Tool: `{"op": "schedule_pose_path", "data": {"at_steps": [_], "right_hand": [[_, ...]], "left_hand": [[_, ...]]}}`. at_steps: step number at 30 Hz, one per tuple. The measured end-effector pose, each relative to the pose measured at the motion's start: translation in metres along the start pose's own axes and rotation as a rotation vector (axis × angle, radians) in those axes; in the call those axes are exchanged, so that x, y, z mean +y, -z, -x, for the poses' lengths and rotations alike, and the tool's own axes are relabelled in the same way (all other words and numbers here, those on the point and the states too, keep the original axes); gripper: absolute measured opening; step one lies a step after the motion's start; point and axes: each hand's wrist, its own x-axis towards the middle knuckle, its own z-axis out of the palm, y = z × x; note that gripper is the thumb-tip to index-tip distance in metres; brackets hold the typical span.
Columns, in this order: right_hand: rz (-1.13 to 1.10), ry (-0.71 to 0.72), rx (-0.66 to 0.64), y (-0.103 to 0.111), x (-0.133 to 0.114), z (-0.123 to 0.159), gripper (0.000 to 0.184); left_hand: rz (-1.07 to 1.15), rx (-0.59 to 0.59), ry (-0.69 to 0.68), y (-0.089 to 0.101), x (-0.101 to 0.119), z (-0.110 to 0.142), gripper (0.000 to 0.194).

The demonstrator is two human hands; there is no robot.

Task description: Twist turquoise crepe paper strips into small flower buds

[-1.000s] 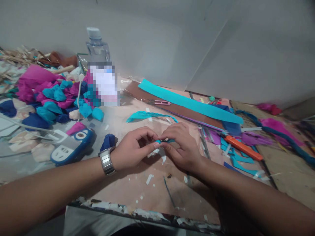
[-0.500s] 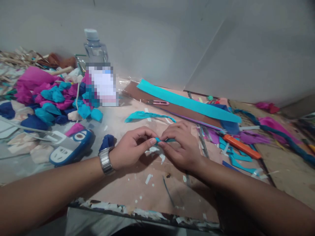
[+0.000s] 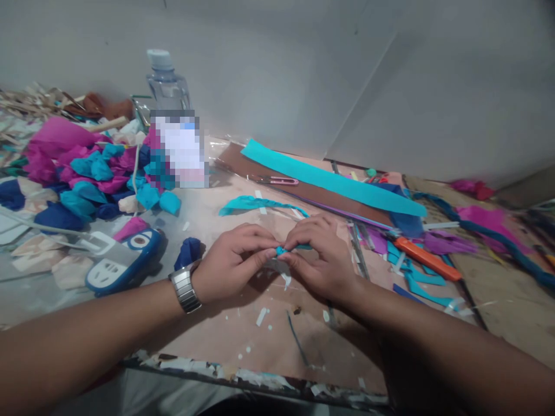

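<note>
Between the fingertips of both hands is a small twisted piece of turquoise crepe paper (image 3: 280, 251), mostly covered by the fingers. My left hand (image 3: 236, 258), with a metal watch on the wrist, is closed on its left end in a pinch. My right hand (image 3: 318, 254) is closed on the other side, and a bit of turquoise shows behind its fingers. Just beyond the hands, a twisted turquoise paper strip (image 3: 255, 203) lies on the table (image 3: 277, 358). A dark blue paper bundle (image 3: 188, 252) sits beside the left wrist.
Crumpled coloured paper pieces (image 3: 91, 167) heap at the left, near a blue-white power strip (image 3: 124, 260) with cables. A clear bottle (image 3: 167, 86) stands behind a blurred-out patch. Flat turquoise paper (image 3: 329, 176), pink-handled thread snips (image 3: 281, 181) and an orange cutter (image 3: 427, 258) lie beyond and right.
Both hands stay together on the turquoise paper. The fingertips have shifted slightly down, and a little more of the paper shows between them. The left wrist has moved slightly left.
</note>
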Motion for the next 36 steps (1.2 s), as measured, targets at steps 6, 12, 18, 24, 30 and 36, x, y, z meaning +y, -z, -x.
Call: {"op": "schedule_pose_path", "data": {"at_steps": [6,12,18,24,30,36], "right_hand": [[0.008,-0.014,-0.010,-0.0009,0.0023,0.0017,0.033],[0.011,-0.014,0.008,-0.0025,0.0047,0.0032,0.032],[0.039,-0.004,0.005,-0.0030,0.0052,0.0024,0.031],[0.056,0.005,-0.016,-0.0014,0.0022,0.0016,0.023],[0.047,0.005,-0.003,0.0000,-0.0018,0.0000,0.015],[0.081,0.058,-0.006,0.0004,-0.0011,-0.0005,0.009]], "left_hand": [[-0.045,-0.064,-0.052,0.0006,-0.0004,0.0011,0.019],[0.002,-0.104,-0.041,0.0008,0.0005,0.0018,0.021],[0.057,-0.096,0.011,-0.0022,0.0024,0.0007,0.022],[0.061,-0.072,0.040,-0.0029,0.0024,-0.0003,0.026],[0.081,-0.079,0.032,-0.0045,0.0004,0.0010,0.027],[0.113,-0.107,0.053,-0.0050,0.0016,0.0004,0.030]]}}
